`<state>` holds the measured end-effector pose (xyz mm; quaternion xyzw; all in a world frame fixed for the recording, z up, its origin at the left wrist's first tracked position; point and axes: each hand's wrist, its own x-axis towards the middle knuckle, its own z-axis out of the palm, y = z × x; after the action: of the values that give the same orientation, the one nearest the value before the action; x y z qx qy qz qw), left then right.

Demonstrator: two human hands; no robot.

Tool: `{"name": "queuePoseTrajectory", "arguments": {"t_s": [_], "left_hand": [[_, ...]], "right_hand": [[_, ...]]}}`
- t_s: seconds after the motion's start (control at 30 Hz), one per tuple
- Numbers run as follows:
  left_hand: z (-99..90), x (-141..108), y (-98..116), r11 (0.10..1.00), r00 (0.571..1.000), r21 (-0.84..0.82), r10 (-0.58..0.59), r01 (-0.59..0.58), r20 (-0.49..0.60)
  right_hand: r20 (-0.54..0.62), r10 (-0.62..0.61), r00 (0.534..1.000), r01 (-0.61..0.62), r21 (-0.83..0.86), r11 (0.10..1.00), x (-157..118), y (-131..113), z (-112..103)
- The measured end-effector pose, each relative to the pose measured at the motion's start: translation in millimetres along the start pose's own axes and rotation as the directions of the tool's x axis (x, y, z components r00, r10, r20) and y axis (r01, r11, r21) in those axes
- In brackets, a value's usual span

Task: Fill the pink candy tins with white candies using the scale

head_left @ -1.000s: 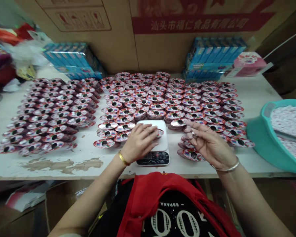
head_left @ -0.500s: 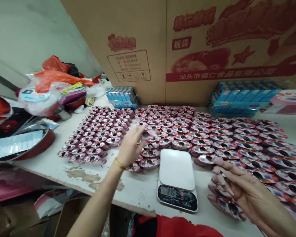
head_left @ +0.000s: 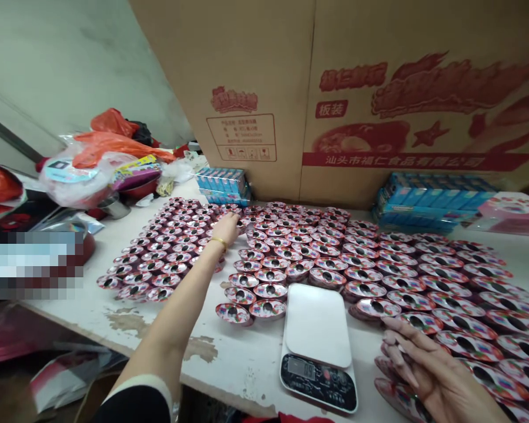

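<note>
My left hand (head_left: 226, 229) reaches to the back of the table, its fingers closed around the edge of an oval red-and-white stack (head_left: 243, 224) with a dark centre hole. Fingertips are partly hidden there. Near the front right, my right hand (head_left: 423, 358) is closed in a pinch; a small pale bit shows between the fingers, too small to name. Beneath and beside it lie more oval stacks (head_left: 377, 308). Between the hands stands a white kitchen scale (head_left: 317, 326) with a bare plate and a lit display.
Rows of oval stacks (head_left: 152, 266) cover the left and right of the table (head_left: 242, 358). Behind stand a big cardboard box (head_left: 273, 53) and blue wrapped packs (head_left: 223, 185) (head_left: 436, 200). Plastic bags (head_left: 114, 150) and a bowl clutter the left.
My left hand has moved back and left, away from the nearer stacks. The right hand keeps its pinch. The scale's reading has changed, and the view has tilted up slightly.
</note>
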<state>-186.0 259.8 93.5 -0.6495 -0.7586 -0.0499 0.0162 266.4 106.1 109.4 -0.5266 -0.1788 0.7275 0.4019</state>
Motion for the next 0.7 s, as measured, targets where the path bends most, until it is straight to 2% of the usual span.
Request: {"name": "queuePoseTrajectory", "arguments": {"t_s": [0.17, 0.3, 0.4, 0.53, 0.7], "left_hand": [[17.5, 28, 5, 0.995, 0.996, -0.073, 0.066, -0.061, 0.067], [23.3, 24, -2, 0.986, 0.987, -0.119, 0.131, -0.119, 0.097], [18.3, 13, -16, 0.990, 0.993, -0.103, 0.106, -0.100, 0.054], [5.4, 4, -36, 0.999, 1.000, -0.037, 0.013, -0.013, -0.002], [-9.5, -15, -46, 0.999, 0.999, 0.034, -0.038, 0.038, -0.009]], "right_hand": [[-0.048, 0.029, 0.998, -0.031, -0.043, 0.999, 0, -3, 5], [-0.073, 0.076, 0.994, -0.081, -0.064, 0.995, 5, 0, 4], [-0.084, 0.108, 0.991, -0.112, -0.044, 0.993, 8, 1, 5], [-0.106, 0.102, 0.989, -0.104, -0.012, 0.994, 9, -2, 11], [-0.089, 0.154, 0.984, -0.157, -0.032, 0.987, 12, 3, 9]]}}
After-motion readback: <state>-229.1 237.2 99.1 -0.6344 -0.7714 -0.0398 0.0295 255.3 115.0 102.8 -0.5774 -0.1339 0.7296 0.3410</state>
